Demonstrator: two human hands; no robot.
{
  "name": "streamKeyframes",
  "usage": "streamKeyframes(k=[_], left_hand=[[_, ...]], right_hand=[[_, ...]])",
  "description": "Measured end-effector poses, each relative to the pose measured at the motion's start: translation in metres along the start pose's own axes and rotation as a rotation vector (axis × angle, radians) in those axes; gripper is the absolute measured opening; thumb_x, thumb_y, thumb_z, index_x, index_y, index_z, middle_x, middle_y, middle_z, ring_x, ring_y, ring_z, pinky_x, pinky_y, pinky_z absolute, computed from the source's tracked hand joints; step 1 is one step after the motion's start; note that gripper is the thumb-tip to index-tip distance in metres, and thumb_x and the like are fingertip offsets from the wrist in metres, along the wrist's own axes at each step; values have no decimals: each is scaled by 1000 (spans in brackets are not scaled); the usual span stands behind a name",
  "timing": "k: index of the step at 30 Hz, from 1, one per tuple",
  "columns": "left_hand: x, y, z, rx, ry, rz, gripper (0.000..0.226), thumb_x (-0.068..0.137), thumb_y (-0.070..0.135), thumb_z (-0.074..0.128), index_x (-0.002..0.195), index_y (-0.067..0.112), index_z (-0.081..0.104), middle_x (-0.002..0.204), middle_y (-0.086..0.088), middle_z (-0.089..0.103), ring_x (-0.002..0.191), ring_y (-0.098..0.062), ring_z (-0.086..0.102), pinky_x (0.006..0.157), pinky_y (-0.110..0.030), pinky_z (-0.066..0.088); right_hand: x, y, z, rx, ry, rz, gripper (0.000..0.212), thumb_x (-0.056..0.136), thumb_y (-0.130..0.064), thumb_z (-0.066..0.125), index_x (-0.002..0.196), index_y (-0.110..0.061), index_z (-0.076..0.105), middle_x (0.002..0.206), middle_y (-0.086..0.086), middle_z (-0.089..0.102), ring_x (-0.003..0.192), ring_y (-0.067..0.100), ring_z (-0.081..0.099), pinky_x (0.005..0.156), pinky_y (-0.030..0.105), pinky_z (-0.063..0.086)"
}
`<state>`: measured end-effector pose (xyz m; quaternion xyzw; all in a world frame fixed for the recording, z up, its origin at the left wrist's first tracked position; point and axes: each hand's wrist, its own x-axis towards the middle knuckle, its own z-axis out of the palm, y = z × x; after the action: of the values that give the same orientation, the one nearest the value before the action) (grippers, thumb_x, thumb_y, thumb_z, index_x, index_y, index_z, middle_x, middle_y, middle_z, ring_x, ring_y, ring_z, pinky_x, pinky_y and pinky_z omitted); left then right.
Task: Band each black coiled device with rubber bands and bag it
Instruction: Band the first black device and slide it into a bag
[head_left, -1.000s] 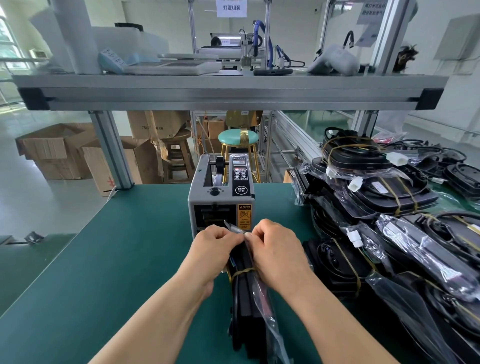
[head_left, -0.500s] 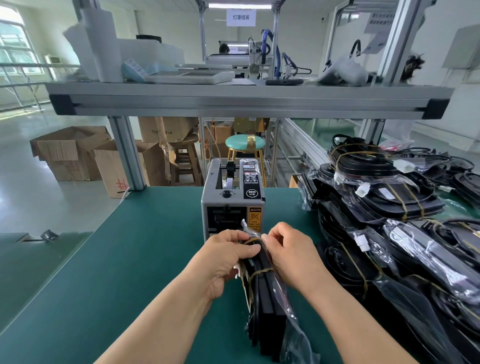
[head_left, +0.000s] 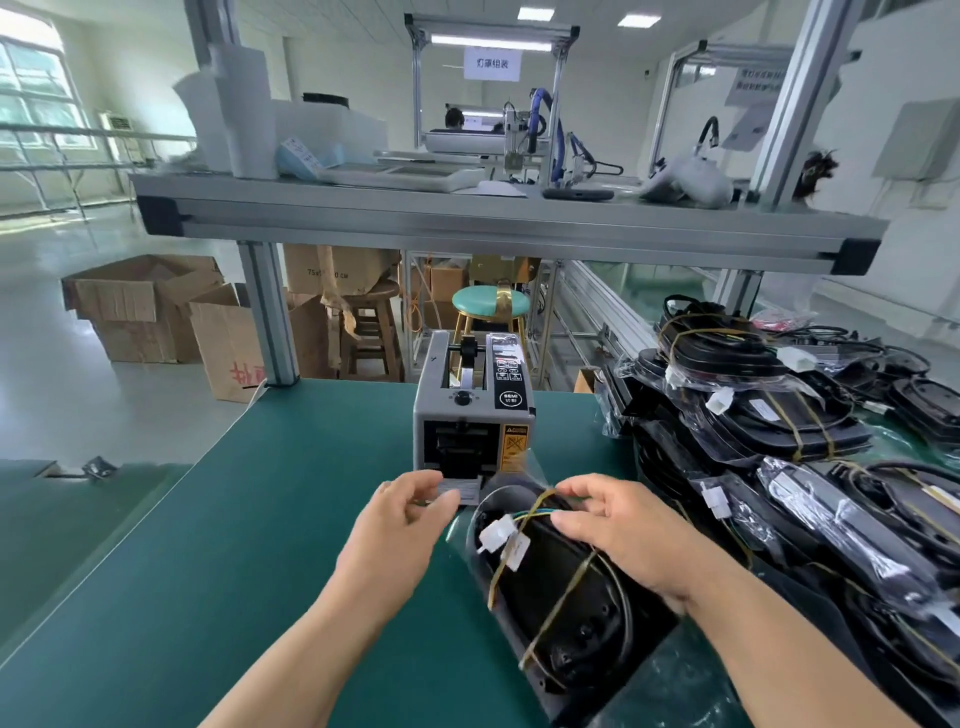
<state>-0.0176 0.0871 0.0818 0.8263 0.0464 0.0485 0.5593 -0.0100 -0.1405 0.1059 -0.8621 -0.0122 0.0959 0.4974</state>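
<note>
**Device tipped over, left hand gone for tape**

The green worktop (head_left: 208, 545) is a smooth matte mat. At 3 o'clock on it the pile of bagged devices (head_left: 789, 441) gleams, glossy film over black shells. The black coiled device (head_left: 566, 629) in hand, at 5 o'clock, stood on edge between both hands half a second ago. Now it leans over with its oval, hard-looking face up, inside a clear crinkled bag (head_left: 675, 675). Banding and bagging of this one therefore look done, and sealing looks next. At 12 o'clock the boxy grey tape dispenser (head_left: 472, 415) stands just beyond it. The right hand (head_left: 628, 540) keeps a closed grip, fingers and thumb curled over the device's upper rim. The left hand (head_left: 395, 530) has left the device. Its grip is half open at the dispenser's mouth, and whether it already pinches the tape strip (head_left: 460, 489) I cannot tell. Thin yellowish rubber bands (head_left: 561, 608) cross the shell, and a small white connector (head_left: 497, 535) lies on it
</note>
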Motion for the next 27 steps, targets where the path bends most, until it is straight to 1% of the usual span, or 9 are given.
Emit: streamKeyframes(k=[4,7,9,12,16,19,21,25,27], left_hand=[[-5,-16,-25,-72,-206,-71,46,85,55,63,125,35,53,121,16,64,114,-6,61,96,-26,46],[-14,-28,-45,-359,-433,-121,51,84,57,67,125,28,63,119,1,71,113,-19,66,94,-38,53],[-20,-35,-57,-409,-464,-85,49,81,54,72,119,23,68,117,-12,71,104,-26,68,90,-43,54],[-23,-47,-74,-409,-329,-62,56,73,54,71,111,13,69,113,-28,65,92,-25,66,82,-40,54],[-24,-61,-98,-417,-166,-74,43,80,47,73,104,11,72,106,-28,68,86,-27,65,82,-43,50],[-14,-70,-117,-389,-65,-99,50,77,49,72,99,4,70,89,-22,69,77,-23,60,76,-41,47],[1,-75,-132,-364,2,-114,52,75,51,77,92,3,70,79,-15,64,71,-21,56,73,-38,46],[54,-88,-158,-442,237,-203,45,88,45,68,93,0,70,78,-12,61,71,-22,54,71,-40,49],[88,-88,-161,-479,334,-258,43,91,41,66,89,-2,69,78,-13,61,70,-24,56,69,-41,51]], right_hand=[[-6,-8,10,215,-210,-61,23,95,-11,64,115,-21,68,105,-6,76,94,14,73,72,18,55],[-4,-21,23,275,-289,-103,24,93,-13,65,115,-19,67,110,-1,75,100,17,72,79,22,55],[0,-28,36,322,-339,-104,24,90,-15,70,114,-17,69,111,5,74,100,21,71,83,27,56],[9,-44,61,301,-367,-102,22,88,-17,69,110,-20,71,111,8,74,101,25,71,87,35,57],[26,-71,97,93,-365,-112,22,97,-13,60,116,-22,69,108,5,75,104,24,70,95,40,56],[40,-93,122,-73,-308,-167,26,98,-18,60,122,-20,68,108,-1,73,99,13,70,91,24,56],[50,-108,136,-202,-206,-258,30,97,-21,59,126,-19,66,114,-5,71,99,5,65,83,6,47],[69,-127,160,-310,53,-413,43,98,-28,54,141,-20,52,142,-5,56,131,11,49,110,22,35],[78,-130,169,-344,169,-496,45,99,-27,53,143,-20,47,147,-6,48,138,10,39,114,19,23]])
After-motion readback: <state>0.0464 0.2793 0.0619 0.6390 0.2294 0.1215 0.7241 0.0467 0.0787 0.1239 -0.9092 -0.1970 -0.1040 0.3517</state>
